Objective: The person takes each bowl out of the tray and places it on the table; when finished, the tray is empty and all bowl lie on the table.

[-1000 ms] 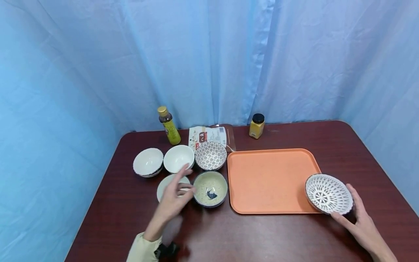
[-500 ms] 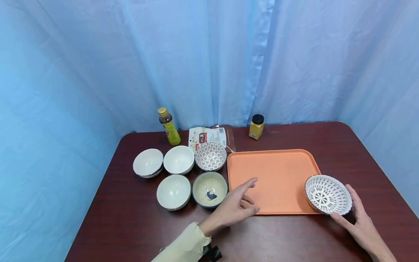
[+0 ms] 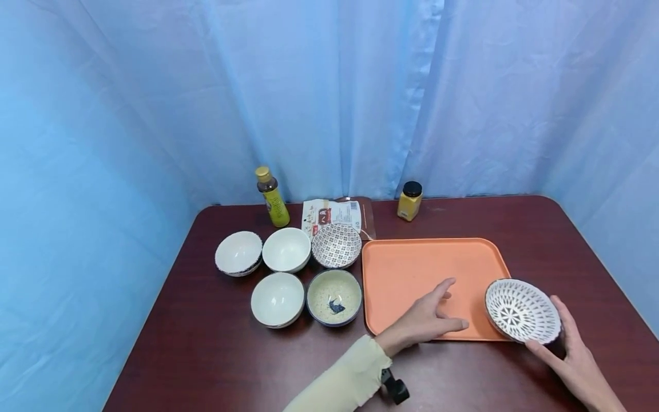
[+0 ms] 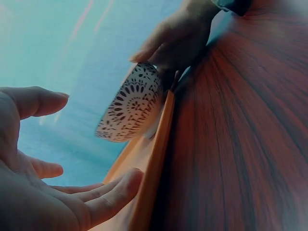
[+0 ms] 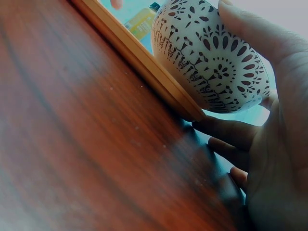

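Observation:
My right hand (image 3: 574, 355) grips a white bowl (image 3: 522, 312) with a dark petal pattern, thumb and fingers at its right side. The bowl tilts to the left, over the right front corner of the orange tray (image 3: 407, 269). In the right wrist view the thumb lies along the rim and the bowl's patterned outer wall (image 5: 211, 57) faces the camera. My left hand (image 3: 422, 317) is held over the tray's front edge, fingers spread and holding nothing. In the left wrist view its thumb and fingers stand apart, with the bowl (image 4: 132, 103) beyond them.
Left of the tray sit several bowls: a crab-decorated one (image 3: 334, 297), a checked one (image 3: 336, 246), and plain pale ones (image 3: 278, 299). Behind them are a green-labelled bottle (image 3: 274, 200) and a food packet (image 3: 332, 214). A yellow jar (image 3: 409, 201) stands behind the tray.
My left hand has moved right, from over the left-hand bowls to over the front of the tray. My right hand keeps its hold on the patterned bowl, which has hardly moved.

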`<state>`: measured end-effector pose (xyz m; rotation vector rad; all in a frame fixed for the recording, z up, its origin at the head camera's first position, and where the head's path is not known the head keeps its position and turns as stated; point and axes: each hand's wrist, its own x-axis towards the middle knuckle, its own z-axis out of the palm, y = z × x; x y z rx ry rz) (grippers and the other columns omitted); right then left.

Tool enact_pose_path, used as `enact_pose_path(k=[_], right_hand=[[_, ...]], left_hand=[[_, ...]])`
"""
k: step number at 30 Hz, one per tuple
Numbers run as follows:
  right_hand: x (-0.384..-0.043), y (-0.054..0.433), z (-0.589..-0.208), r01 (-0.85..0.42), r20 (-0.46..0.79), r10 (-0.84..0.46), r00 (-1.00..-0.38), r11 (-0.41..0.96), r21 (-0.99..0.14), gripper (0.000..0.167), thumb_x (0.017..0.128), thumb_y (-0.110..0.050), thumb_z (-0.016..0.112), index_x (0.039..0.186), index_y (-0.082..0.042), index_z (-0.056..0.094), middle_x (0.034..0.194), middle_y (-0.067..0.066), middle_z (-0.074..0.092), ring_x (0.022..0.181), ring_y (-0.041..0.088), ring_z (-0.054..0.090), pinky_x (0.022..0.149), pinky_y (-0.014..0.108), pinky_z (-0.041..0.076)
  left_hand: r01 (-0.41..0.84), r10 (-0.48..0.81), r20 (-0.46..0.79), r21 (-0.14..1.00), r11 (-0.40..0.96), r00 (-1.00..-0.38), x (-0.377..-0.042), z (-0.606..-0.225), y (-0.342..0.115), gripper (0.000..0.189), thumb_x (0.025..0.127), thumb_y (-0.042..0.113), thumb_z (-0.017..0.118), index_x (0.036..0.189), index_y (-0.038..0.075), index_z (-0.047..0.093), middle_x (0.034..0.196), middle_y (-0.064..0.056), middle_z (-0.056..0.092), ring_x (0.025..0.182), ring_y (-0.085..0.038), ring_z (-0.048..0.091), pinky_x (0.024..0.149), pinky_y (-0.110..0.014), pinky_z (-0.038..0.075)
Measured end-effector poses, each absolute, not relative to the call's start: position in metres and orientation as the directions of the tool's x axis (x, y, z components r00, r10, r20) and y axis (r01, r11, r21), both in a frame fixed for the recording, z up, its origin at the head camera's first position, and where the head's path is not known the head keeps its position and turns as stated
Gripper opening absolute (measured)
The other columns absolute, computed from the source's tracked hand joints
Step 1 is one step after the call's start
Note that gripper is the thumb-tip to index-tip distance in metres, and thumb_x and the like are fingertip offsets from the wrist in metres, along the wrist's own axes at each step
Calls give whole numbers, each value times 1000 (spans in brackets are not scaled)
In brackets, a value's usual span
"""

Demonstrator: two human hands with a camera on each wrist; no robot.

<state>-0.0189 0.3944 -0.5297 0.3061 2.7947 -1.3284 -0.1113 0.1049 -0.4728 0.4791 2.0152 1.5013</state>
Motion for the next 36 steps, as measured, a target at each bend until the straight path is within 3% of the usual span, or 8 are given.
enact_pose_path(k=[8,13,15,18,22,25,31,36], right_hand=[[-21,393,-526,216,-123,190,-974,625,-750,98,101,-35,56,158,-27,-23,166,13,-25,152,43,-14,123,63,-6],[-22,393,-525,230,-127,205,-971,630,-742,98,100,-36,56,158,-28,-23,166,15,-24,152,45,-13,124,60,-6],[-22,393,-526,231,-130,203,-970,628,-743,98,100,-36,56,158,-28,-23,166,16,-24,152,45,-13,124,59,-5],[-22,392,-527,233,-136,200,-970,626,-744,98,101,-36,56,158,-29,-23,166,17,-23,152,45,-13,124,58,-5],[-21,391,-527,235,-145,192,-971,618,-751,97,101,-36,55,157,-29,-24,165,13,-25,152,43,-15,123,58,-6],[-20,392,-527,221,-134,185,-974,613,-759,96,102,-34,55,157,-30,-24,165,10,-26,152,40,-17,124,56,-8],[-17,391,-529,181,-86,179,-980,631,-754,96,101,-31,57,158,-31,-20,167,9,-23,154,23,-16,123,32,-12],[-19,391,-529,194,-101,180,-978,632,-751,96,101,-32,56,158,-29,-22,166,13,-23,154,31,-16,124,40,-11]], left_hand=[[-222,547,-311,949,225,-777,-115,-481,146,73,89,25,72,150,45,37,145,4,54,63,-14,64,65,-21,55],[-195,552,-292,954,228,-781,-114,-482,166,74,89,21,73,151,42,37,142,4,56,66,-8,64,61,-21,56],[-172,560,-277,957,233,-781,-114,-483,172,75,89,19,73,152,40,37,139,6,58,72,-6,66,64,-20,56],[-119,557,-251,958,262,-792,-113,-485,179,76,88,20,73,152,38,37,140,13,57,101,0,64,84,-19,55],[-75,557,-213,963,260,-803,-113,-490,187,75,87,18,73,151,37,40,145,20,51,128,7,47,103,-18,45],[-73,563,-199,969,238,-802,-113,-494,193,77,86,15,73,151,37,40,146,22,48,128,8,45,103,-16,44],[-92,544,-190,975,203,-817,-113,-497,199,83,83,9,73,152,39,38,146,20,49,123,8,45,97,-13,44],[-138,564,-165,986,92,-809,-114,-503,200,84,83,0,71,152,38,40,147,21,46,123,10,43,94,-11,45]])
